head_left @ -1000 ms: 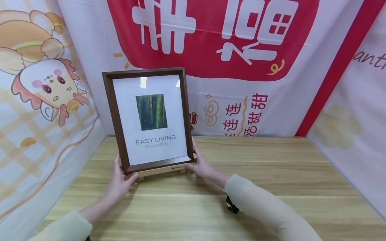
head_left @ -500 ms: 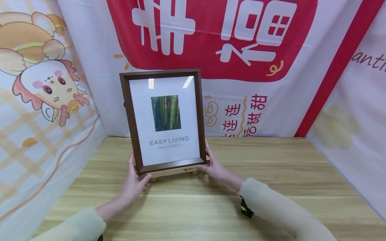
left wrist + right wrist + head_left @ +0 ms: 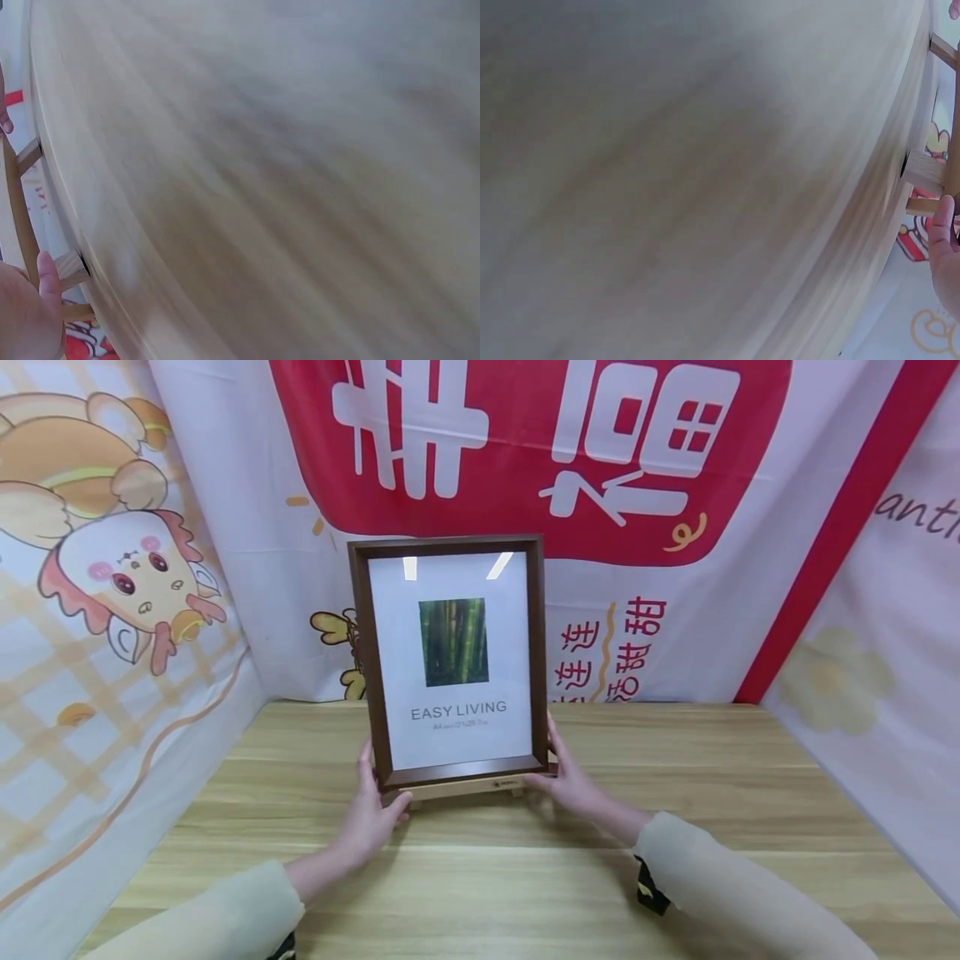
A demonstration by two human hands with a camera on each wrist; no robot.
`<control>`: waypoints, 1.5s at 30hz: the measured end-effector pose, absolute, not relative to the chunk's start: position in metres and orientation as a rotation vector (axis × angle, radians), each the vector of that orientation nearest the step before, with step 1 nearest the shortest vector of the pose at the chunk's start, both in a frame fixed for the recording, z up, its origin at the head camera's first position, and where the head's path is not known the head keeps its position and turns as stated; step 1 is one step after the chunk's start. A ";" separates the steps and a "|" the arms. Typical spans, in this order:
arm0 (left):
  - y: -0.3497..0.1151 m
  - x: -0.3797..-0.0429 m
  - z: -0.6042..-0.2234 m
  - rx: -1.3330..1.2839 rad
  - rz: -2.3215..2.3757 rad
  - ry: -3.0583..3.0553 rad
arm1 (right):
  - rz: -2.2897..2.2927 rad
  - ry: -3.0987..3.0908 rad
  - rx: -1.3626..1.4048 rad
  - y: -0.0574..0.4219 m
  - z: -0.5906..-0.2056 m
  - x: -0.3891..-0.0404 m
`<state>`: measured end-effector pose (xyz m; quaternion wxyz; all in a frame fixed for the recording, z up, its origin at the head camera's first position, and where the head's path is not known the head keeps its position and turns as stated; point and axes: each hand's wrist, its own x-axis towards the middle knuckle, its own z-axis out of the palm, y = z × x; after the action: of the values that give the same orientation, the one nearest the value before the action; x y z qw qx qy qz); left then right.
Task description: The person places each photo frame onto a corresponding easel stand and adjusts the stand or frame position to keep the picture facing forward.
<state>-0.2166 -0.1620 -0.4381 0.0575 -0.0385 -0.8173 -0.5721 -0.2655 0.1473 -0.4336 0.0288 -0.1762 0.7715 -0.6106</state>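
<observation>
A dark brown picture frame (image 3: 537, 652), with a bamboo picture and "EASY LIVING" on its white sheet, stands nearly upright, leaning slightly back on a small wooden easel (image 3: 465, 788). My left hand (image 3: 369, 820) grips the easel at its lower left corner, thumb in front of the ledge and fingers up along the frame's side. At the lower right corner my right hand (image 3: 576, 787) holds it likewise. In the left wrist view the easel's ledge (image 3: 21, 217) and short feet show beside the left thumb. The right wrist view has the right thumb against the easel (image 3: 951, 161).
A wood-grain table (image 3: 480, 893) lies beneath everything. Behind it hangs a white cloth with a red printed panel (image 3: 517, 510). A cartoon-printed cloth (image 3: 120, 710) closes the left side, and another pale cloth (image 3: 892, 693) the right.
Both hands have moved right along the table with the easel and picture frame, which has also turned to sit straighter. The grip looks unchanged.
</observation>
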 end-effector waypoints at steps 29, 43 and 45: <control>-0.105 -0.229 -0.439 -0.200 -1.741 -2.543 | -1.884 2.502 -0.482 0.209 -0.435 -0.237; -0.100 -0.231 -0.437 -0.234 -1.779 -2.542 | -1.911 2.519 -0.451 0.209 -0.433 -0.228; -0.100 -0.231 -0.437 -0.229 -1.780 -2.547 | -1.909 2.515 -0.443 0.209 -0.432 -0.227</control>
<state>-0.2312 -0.1004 -0.4367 0.0132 -0.0736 -0.8174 -0.5712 -0.2269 0.2091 -0.4323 -0.0233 -0.1390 0.7886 -0.5986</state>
